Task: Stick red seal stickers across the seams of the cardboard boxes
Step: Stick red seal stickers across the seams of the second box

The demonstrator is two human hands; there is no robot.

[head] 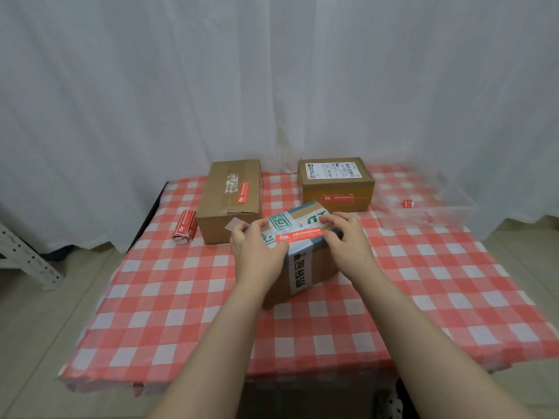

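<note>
Pressing a red seal sticker (302, 234) across the taped seam on top of the centre box (307, 267).

The left grip (257, 246) curls round the box's top left edge, thumb at the sticker's end, probably to steady it. The right grip (344, 237) holds nothing, fingertips resting by the other end, likely smoothing it down. Behind, 2 sealed boxes, the left box (231, 201) and right box (335, 184), sit clear of the hands. The sticker roll (184, 226) and clear tub (423, 204) lie well apart on the checked worktop (187, 313). A pale scrap (232, 223) sits by the left fingertips; whether it is held is unclear.
</note>
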